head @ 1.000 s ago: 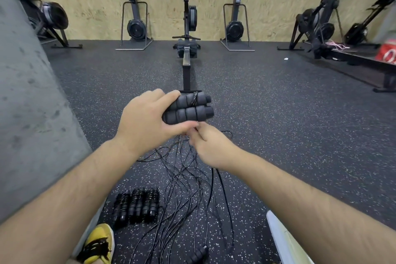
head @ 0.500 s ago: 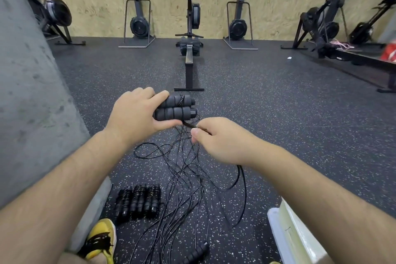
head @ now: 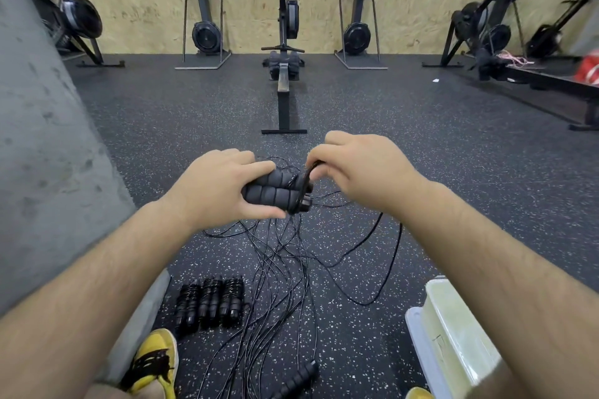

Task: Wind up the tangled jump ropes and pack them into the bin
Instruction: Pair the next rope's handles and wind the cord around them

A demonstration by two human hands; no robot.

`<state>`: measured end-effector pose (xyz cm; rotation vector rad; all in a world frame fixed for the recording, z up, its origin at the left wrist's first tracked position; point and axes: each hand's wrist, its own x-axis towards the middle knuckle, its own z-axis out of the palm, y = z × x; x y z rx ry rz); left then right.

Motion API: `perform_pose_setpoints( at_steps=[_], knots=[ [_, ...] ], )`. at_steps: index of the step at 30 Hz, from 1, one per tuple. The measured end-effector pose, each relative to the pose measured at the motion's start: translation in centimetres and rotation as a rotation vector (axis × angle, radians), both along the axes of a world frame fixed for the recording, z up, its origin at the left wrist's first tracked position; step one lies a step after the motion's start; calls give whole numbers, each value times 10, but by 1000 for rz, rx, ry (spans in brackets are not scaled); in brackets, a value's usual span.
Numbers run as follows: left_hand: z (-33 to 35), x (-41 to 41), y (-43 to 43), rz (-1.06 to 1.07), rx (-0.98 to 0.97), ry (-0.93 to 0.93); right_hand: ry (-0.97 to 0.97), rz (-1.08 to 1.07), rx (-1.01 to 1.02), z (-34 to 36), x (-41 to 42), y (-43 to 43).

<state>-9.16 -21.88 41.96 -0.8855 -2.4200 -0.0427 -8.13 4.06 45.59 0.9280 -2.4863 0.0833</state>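
My left hand [head: 215, 186] grips a pair of black foam jump rope handles [head: 275, 189] side by side at chest height. My right hand [head: 359, 172] pinches the thin black cord [head: 306, 173] at the handles' right ends, looped over them. Below, a tangle of black cords [head: 285, 269] spreads over the speckled floor. Three wound-up ropes [head: 210, 301] lie in a row at the lower left. A loose handle [head: 296, 379] lies near the bottom edge. The pale translucent bin [head: 453, 330] stands at the lower right, partly behind my right forearm.
A grey concrete wall [head: 48, 155] runs along the left. A rowing machine [head: 283, 74] stands straight ahead, with more machines along the plywood back wall. My yellow shoe [head: 155, 359] shows at the bottom left.
My right hand rose from below the handles to their right ends, carrying the cord up and over them. My left hand kept hold of the handles.
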Motion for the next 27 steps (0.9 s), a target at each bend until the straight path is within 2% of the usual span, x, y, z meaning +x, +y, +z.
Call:
perform_pose_setpoints(
  at_steps=[3,7,11,14,15,16,17,19,20,22,23,27],
  knots=[
    [3,6,4,-72,53,-79,-32,12,-54,0,-4,3],
    [11,18,11,-142,181,-125,-182,-13,-196,-1,-7,8],
    [15,32,24,-167,300,-205,-427,-21,-341,-21,-2,1],
    [11,38,33,-125,388,-234,-472,25,-344,-38,7,-21],
    [10,38,34,-94,414,-218,-469,-12,-387,-38,10,-28],
    [11,37,35,-58,433,-194,-526,-73,-498,-36,14,-40],
    [12,36,35,-18,445,-166,-624,-47,-562,-37,19,-46],
    [14,32,32,60,441,-105,-618,-70,-516,-41,19,-50],
    [15,28,29,100,424,-75,-473,-51,-434,-45,17,-49],
    [16,21,20,170,381,-32,-650,-69,-396,-45,20,-48],
    [15,17,15,194,358,-19,-728,-72,-441,-43,23,-49],
    [13,7,0,229,281,-21,-758,-63,-462,-32,31,-52]
  ],
)
